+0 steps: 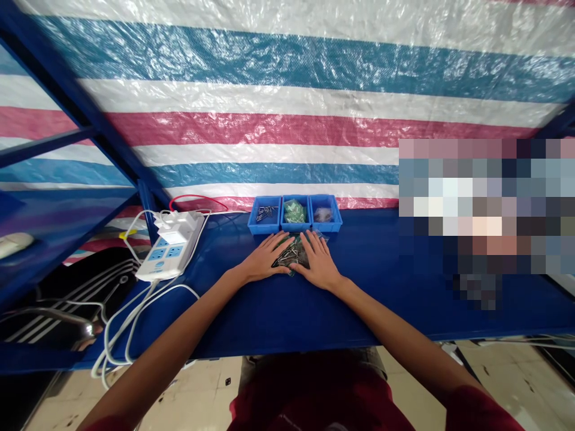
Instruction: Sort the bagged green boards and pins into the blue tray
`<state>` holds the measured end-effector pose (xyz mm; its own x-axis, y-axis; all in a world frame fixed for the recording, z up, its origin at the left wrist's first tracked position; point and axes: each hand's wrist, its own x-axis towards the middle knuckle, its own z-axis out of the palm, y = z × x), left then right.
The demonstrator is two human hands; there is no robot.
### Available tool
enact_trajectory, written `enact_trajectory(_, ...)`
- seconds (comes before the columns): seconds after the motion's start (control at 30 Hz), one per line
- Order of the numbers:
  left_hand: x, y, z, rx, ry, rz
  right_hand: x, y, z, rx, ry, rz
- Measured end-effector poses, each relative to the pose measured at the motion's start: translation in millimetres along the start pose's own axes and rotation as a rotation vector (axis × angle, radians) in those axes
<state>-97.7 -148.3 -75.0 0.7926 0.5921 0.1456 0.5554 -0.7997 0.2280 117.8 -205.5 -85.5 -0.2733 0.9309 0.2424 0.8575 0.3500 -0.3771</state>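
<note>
On the blue tabletop lies a see-through plastic bag (294, 254) with many thin metal pieces inside, like screws or nails. My left hand (266, 258) rests on its left side, fingers stretched out and spread. Over the right side lies my right hand (320, 262), its fingers also outstretched and apart. Both thumbs point inward across the near part of the bag. Just beyond stand three joined blue bins: the left bin (257, 229) has loose metal screw-like pieces, the middle one a green plastic bag (294, 211), the right one a small clear bag (322, 215).
A white power strip (164, 257) with plugged-in chargers (178, 226) sits to the left, its white cables (130, 323) looping over the table edge. Blue metal frame bars (108, 143) rise at left. A striped plastic sheet (269, 129) hangs behind. The right side is partly pixelated.
</note>
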Motion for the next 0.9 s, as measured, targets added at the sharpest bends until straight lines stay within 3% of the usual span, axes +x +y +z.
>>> enact_trajectory(0.17, 0.2, 6.1, -5.9, -0.084, 0.105, -0.021, 4.9, -0.4, -8.9, 0.0, 0.093, -0.01)
enact_trajectory(0.27, 7.6, 13.7, -17.2, -0.143, 0.318, -0.107, 16.2, -3.2, -17.4, -0.004, 0.114, 0.011)
enact_trajectory(0.37, 23.4, 20.9, -30.2, -0.232, 0.562, -0.188, 33.1, -8.9, -26.3, -0.037, 0.054, 0.06)
enact_trajectory(0.47, 41.8, 25.2, -37.3, -0.308, 0.674, -0.216, 48.7, -15.0, -32.4, -0.073, -0.057, 0.068)
enact_trajectory(0.63, 58.5, 25.3, -27.7, -0.374, 0.757, -0.266, 60.9, -20.1, -34.4, -0.085, -0.175, 0.089)
enact_trajectory(0.9, 51.3, 23.0, -18.0, -0.343, 0.732, -0.294, 65.0, -22.2, -35.5, -0.109, -0.204, 0.069)
